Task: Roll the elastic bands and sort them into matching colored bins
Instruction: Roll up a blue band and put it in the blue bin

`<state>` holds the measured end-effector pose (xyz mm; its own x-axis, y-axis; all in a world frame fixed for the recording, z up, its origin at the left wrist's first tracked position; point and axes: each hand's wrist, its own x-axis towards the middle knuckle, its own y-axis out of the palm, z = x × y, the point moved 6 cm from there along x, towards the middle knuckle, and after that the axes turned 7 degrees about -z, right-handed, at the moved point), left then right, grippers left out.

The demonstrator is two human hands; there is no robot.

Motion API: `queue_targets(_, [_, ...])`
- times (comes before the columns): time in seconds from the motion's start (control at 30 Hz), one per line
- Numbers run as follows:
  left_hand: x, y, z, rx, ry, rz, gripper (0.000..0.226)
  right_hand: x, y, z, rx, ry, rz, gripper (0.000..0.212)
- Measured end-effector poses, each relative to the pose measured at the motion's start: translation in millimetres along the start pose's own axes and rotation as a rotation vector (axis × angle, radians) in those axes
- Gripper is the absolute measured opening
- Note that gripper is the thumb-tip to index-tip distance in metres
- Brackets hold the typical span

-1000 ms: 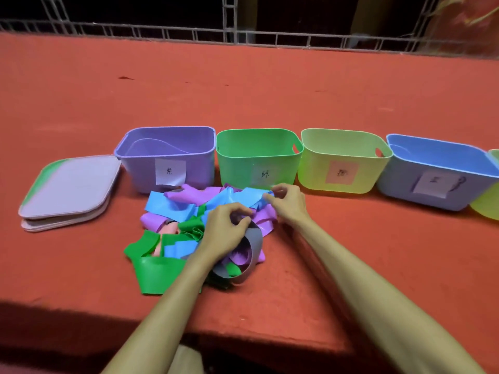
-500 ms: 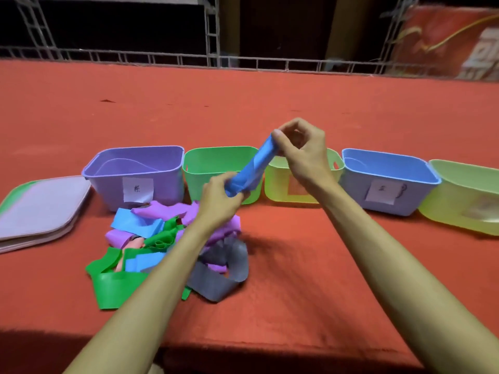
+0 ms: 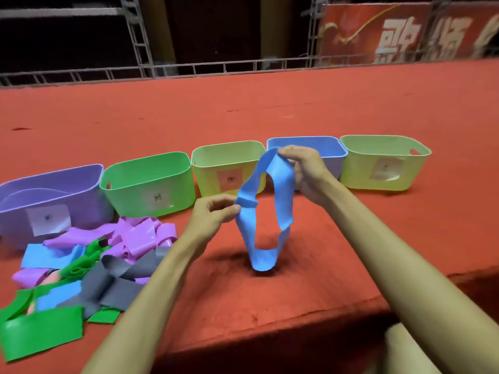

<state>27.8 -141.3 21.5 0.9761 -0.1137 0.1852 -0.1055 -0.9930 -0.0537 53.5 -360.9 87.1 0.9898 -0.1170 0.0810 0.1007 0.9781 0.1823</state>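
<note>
A blue elastic band (image 3: 282, 201) hangs as an open loop above the red surface, its lower end touching down. My right hand (image 3: 306, 168) pinches the loop's top; my left hand (image 3: 213, 214) pinches its left side. A pile of bands (image 3: 89, 260) in purple, blue, green and grey lies at the left. Behind stand a purple bin (image 3: 54, 190), a green bin (image 3: 148, 182), a yellow-green bin (image 3: 226, 163), a blue bin (image 3: 324, 147) partly hidden by my right hand, and another yellow-green bin (image 3: 383, 163).
The red table (image 3: 270, 112) stretches far back to a metal truss railing (image 3: 216, 67). Its front edge runs diagonally at the lower right. A red banner (image 3: 405, 31) hangs behind.
The blue band came off the pile, was lifted between both hands, and now hangs open as a loop. The view has shifted right, and the lids at the left are out of frame.
</note>
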Motion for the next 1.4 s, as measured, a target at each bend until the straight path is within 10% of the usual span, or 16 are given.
queue_targets(0.1, [-9,20,4,-0.198,-0.157,0.147,0.012,-8,-19,-25,0.225,0.256,0.071,0.044])
queue_targets(0.2, [-20,28,-3,-0.472,-0.212,0.250,0.024,-8,-39,-57,0.413,0.430,-0.004,0.028])
queue_targets(0.43, [-25,34,-29,-0.581,-0.181,0.245,0.047,-24,-21,-132,0.321,0.637,0.420,0.055])
queue_targets(0.53, [-23,32,-42,-0.514,-0.125,0.146,0.020,-27,-9,-143,0.156,0.561,0.328,0.074])
queue_targets(0.77, [-20,16,-61,-0.315,0.124,0.027,0.018,-36,27,-44,0.226,-0.033,0.277,0.041])
queue_targets(0.93, [-15,5,-57,-0.295,0.154,0.010,0.022,-47,54,23,-0.193,-0.455,0.212,0.009])
queue_targets(1.4, [-19,-5,-32,-0.664,0.047,-0.263,0.029,-33,90,13,-0.331,-0.522,0.191,0.003])
